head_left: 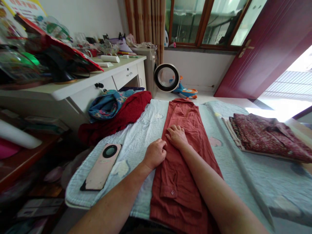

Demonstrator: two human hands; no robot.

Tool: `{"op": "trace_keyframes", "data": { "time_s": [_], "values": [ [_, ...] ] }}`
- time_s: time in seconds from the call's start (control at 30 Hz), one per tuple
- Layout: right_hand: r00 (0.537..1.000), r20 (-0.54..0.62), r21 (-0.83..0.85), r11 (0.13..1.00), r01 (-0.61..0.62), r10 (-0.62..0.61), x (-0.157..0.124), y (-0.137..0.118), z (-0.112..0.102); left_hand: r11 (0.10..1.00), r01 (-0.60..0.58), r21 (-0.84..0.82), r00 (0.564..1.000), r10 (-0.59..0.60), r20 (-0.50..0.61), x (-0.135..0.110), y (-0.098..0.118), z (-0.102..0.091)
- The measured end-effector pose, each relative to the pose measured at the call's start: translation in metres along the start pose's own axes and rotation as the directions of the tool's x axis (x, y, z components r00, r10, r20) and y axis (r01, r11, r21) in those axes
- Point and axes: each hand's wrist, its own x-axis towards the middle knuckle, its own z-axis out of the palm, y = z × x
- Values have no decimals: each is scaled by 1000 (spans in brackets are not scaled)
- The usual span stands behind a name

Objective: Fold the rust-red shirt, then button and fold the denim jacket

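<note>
A rust-red long-sleeved shirt (pixel 185 117) lies lengthwise on the quilted bed cover, its collar at the far end. One sleeve runs down its length, and a buttoned cuff shows near me. My left hand (pixel 156 153) is closed at the shirt's left edge, fingers curled and seeming to pinch the cloth. Just to its right, my right hand (pixel 177 136) rests palm down on the shirt, fingers slightly bent and spread against the fabric. Whatever lies under the left fingertips is hidden.
On the pale blue quilt (pixel 138 130) lies a phone (pixel 103 169) at left. Behind it are a dark red garment (pixel 126 113) and a blue floral cloth (pixel 107 105). Folded patterned clothes (pixel 270 135) lie at right. A cluttered white desk (pixel 97 76) and an open-doored washing machine (pixel 148 65) stand beyond.
</note>
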Motion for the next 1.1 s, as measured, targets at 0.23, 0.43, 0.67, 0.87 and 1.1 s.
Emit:
{"op": "trace_keyframes", "data": {
  "time_s": [0.23,0.43,0.67,0.87,1.1],
  "values": [
    [993,62,111,990,92,-99,2,5,6,994,-55,96,992,66,-109,-1,0,8],
    [987,151,115,992,43,-60,4,3,9,990,-57,127,997,63,-39,0,-6,17],
    [988,157,81,997,-17,4,5,0,11,985,-64,160,996,73,-49,-1,-6,13],
    [988,149,85,996,22,-35,6,2,6,982,-55,182,997,62,-34,1,-4,10],
    [986,146,47,997,68,-74,13,5,3,969,-64,241,998,62,13,0,-1,7]
  ]
}}
